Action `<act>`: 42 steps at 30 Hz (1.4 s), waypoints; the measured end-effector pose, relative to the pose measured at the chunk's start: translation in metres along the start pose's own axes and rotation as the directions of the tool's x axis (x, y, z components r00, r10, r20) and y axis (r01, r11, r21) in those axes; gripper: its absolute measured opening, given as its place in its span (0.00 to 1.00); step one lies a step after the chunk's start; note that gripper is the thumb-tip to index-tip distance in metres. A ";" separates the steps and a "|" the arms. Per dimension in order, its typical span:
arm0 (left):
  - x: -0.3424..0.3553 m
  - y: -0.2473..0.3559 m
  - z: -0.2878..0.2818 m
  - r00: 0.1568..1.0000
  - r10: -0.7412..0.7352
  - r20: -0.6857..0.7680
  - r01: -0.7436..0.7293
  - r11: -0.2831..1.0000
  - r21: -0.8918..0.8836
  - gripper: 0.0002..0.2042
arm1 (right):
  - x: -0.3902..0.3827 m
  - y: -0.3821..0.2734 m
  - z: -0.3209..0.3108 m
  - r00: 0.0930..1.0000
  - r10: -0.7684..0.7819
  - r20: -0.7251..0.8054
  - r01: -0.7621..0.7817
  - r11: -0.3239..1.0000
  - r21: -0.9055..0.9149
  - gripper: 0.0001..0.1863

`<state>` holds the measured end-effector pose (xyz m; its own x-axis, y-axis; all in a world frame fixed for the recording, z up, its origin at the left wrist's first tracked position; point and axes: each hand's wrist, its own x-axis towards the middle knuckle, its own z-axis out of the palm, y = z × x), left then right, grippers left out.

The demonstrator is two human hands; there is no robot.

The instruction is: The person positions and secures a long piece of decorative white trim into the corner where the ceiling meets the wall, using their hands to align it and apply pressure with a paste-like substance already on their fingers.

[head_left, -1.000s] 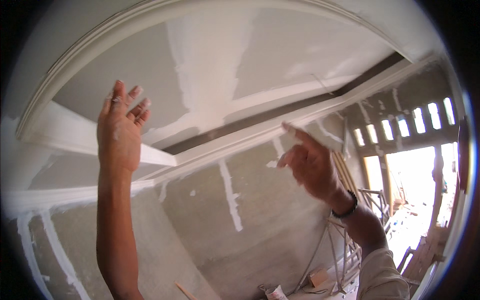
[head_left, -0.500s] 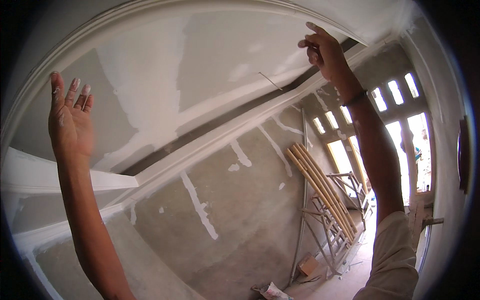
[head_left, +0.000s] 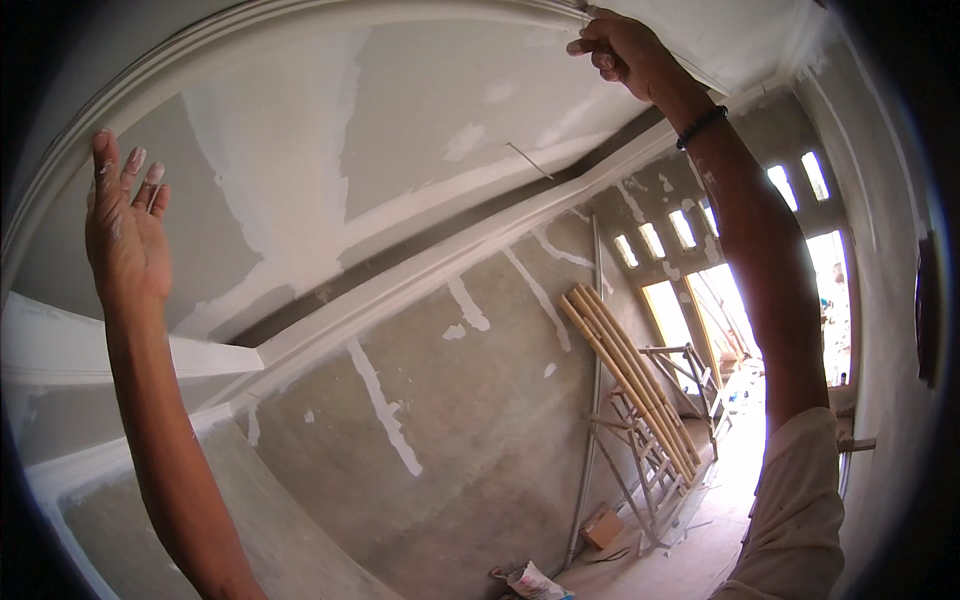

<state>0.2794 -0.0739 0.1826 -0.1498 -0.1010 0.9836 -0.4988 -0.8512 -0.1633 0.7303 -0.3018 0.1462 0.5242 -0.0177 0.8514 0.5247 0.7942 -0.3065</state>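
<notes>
Both my arms are raised toward a curved white ceiling moulding (head_left: 250, 22) that frames a recessed panel. My left hand (head_left: 130, 230) is open, palm up, with fingers spread and white smears on the tips. Its thumb reaches the moulding's left stretch and seems to touch it. My right hand (head_left: 625, 55) is up at the moulding's far right part. Its index finger is stretched toward the edge while the other fingers bend loosely; I see nothing held. Behind the hands, the grey ceiling panel (head_left: 430, 110) carries broad whitish filler patches. A thin rod (head_left: 528, 160) hangs from it.
Bamboo poles (head_left: 635, 375) lean against a metal scaffold frame (head_left: 640, 460) by the far wall. A cardboard box (head_left: 602, 527) and a white sack (head_left: 538, 580) lie on the floor. The grey wall (head_left: 480, 400) has white streaks. Bright door openings stand at the right.
My right hand has moved up and slightly left, its index finger now at the moulding. My left hand has risen slightly leftward along its edge. The view has shifted a little.
</notes>
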 end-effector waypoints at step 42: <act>0.001 0.027 0.000 0.992 -0.112 -0.059 0.119 0.984 0.134 0.68 | -0.176 -0.114 0.230 0.895 -0.055 0.442 -0.021 0.986 0.163 0.41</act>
<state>0.2661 -0.0967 0.1791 -0.1426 0.0258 0.9894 -0.3942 -0.9184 -0.0329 0.4237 -0.2495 0.1297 0.1441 0.2094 0.9672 0.3974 0.8828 -0.2504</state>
